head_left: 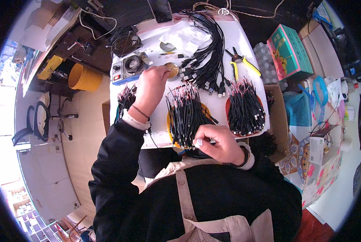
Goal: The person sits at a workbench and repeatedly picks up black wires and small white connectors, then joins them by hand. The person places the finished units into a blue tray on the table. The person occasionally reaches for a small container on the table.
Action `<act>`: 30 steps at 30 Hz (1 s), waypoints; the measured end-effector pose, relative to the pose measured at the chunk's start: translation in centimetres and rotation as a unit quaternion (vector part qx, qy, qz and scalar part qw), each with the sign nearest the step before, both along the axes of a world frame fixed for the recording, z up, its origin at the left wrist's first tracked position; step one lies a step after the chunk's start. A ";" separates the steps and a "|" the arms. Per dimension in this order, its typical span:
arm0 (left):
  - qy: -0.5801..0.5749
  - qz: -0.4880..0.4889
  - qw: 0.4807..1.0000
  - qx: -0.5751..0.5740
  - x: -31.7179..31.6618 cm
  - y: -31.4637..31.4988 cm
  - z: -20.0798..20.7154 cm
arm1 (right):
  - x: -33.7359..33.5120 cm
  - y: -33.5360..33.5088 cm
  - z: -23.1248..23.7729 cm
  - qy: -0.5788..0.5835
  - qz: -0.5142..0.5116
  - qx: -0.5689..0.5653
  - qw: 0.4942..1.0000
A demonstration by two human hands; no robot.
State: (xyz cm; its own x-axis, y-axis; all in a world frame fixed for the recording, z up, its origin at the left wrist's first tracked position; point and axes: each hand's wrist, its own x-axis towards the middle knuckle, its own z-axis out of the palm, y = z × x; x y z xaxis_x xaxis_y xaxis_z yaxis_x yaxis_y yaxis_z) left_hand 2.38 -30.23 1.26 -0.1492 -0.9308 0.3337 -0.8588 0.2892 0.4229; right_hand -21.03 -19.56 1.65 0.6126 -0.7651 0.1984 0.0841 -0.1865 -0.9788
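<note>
My left hand (152, 86) reaches over the white table, thumb and fingers pinched at the edge of a small round dish (172, 70) with amber contents. Whatever that pinch holds is too small to tell. Close to my body, my right hand (220, 142) is closed beside the lower end of a bundle of short black cables (186, 115) on a yellow tray. A small white piece (198, 142) shows at its thumb; I cannot tell whether it is a connector or a wrapping. Another cable bundle (126, 99) lies partly behind my left forearm.
A third cable bundle (245, 109) sits on a red tray at right. Behind are longer black cables (213, 52), yellow-handled pliers (245, 64) and a plastic bag (186, 36). A blue-grey device (118, 74) and a fan (126, 42) stand left. A cardboard box (277, 117) adjoins the table's right side.
</note>
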 end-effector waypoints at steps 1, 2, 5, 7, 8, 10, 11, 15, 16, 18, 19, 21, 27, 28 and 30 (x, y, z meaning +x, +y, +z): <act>-0.017 0.003 1.000 0.022 0.2 -0.9 -1.1 | -0.1 0.0 0.1 -0.001 0.001 -0.004 1.000; -0.029 -0.003 1.000 0.009 0.3 -1.6 -2.1 | -0.3 -0.1 0.1 0.004 0.008 0.011 1.000; -0.060 0.013 0.998 0.022 0.6 -3.0 -4.2 | -1.1 -0.2 0.3 0.041 0.009 0.023 0.999; -0.074 0.023 0.997 0.027 0.7 -3.7 -5.0 | -1.4 -0.5 0.2 0.024 -0.002 0.019 1.000; -0.081 0.028 0.996 0.030 0.8 -4.0 -5.2 | -1.5 -0.6 0.2 0.018 -0.008 0.015 1.000; -0.105 0.032 0.993 0.041 0.9 -4.4 -5.4 | -1.7 -0.9 0.1 0.015 -0.012 0.015 1.000; -0.110 0.034 0.992 0.042 0.9 -4.5 -5.4 | -1.7 -1.0 0.0 0.018 -0.010 0.020 1.000; -0.116 0.049 0.990 0.061 0.7 -5.0 -5.7 | -1.8 -1.4 0.0 0.048 0.015 0.047 0.998; -0.115 0.056 0.989 0.074 0.7 -5.1 -5.8 | -1.9 -1.5 -0.1 0.047 0.011 0.038 0.998; -0.121 0.055 0.988 0.072 0.6 -5.2 -6.0 | -1.9 -1.6 -0.2 0.049 0.012 0.032 0.998; -0.125 0.056 0.988 0.073 0.6 -5.2 -6.1 | -1.9 -1.7 -0.3 0.044 0.009 0.032 0.998; -0.129 0.053 0.988 0.069 0.5 -5.4 -6.2 | -2.0 -1.6 -0.4 0.043 0.006 0.040 0.998; -0.105 0.048 0.993 0.040 0.6 -4.8 -5.5 | -2.2 -1.0 -0.3 0.062 -0.007 0.028 0.998; -0.094 0.049 0.994 0.038 0.7 -4.5 -5.1 | -2.1 -0.9 -0.3 0.044 -0.019 0.019 0.999; -0.073 0.044 0.996 0.007 1.1 -3.6 -4.2 | -2.1 -0.6 -0.1 0.046 -0.016 0.018 0.999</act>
